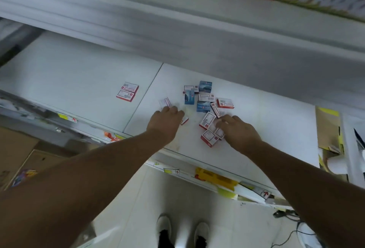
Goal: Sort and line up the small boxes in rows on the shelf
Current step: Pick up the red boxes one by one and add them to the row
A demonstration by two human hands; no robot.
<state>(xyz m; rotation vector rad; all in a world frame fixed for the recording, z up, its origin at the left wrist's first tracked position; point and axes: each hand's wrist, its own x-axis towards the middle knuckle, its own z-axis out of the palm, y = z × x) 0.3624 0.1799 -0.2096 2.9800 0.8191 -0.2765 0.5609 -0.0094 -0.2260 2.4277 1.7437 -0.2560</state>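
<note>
The shelf [256, 129] under my palms looks like smooth painted board or laminate, white and faintly sheeny, with a few dull scuffs near my left wrist. The small boxes [207, 107] at my fingertips look like printed card: the white-and-red ones fairly matt, the blue ones [205, 87] beyond my right hand [240, 129] a little glossier. A pair of white-and-red boxes [127, 91] far out past my left hand [165, 122] has the same card finish. To the right of my right arm lies plain brown cardboard [327, 129], matt and rough-edged.
</note>
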